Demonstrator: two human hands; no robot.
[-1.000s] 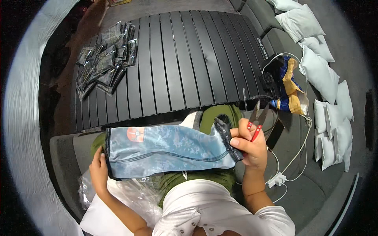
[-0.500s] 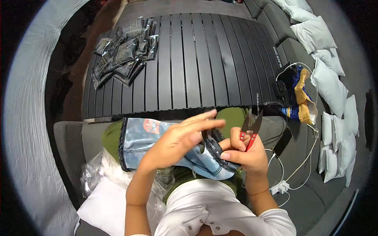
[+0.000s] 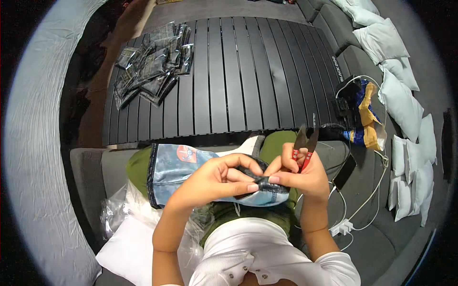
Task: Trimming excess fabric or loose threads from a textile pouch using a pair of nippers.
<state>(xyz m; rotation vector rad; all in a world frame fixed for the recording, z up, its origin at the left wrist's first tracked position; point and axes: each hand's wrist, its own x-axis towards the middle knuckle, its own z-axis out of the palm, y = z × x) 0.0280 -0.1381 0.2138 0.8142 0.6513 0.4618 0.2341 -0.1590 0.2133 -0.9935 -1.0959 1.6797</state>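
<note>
Across my lap lies a light-blue fabric sleeve with dark gathered bands at its ends and a small reddish emblem near the left end. My left hand is closed, thumb and fingers pinching the dark band at the right end. Against it my right hand pinches the same band between thumb and forefinger. A pair of thread snips with red handles is tucked in my right hand, the blades spread and pointing away from me. The inside of the pinched opening is mostly hidden by my fingers.
A black slatted table stands in front, with a pile of flat dark packets at its far left. Clear plastic bags lie left of me. On the right are a blue-and-yellow bag, a power strip with cables, and several cushions.
My left hand, raised and spread above the sleeve before, has come down and closed on the dark band beside my right hand. The right hand still holds the snips.
</note>
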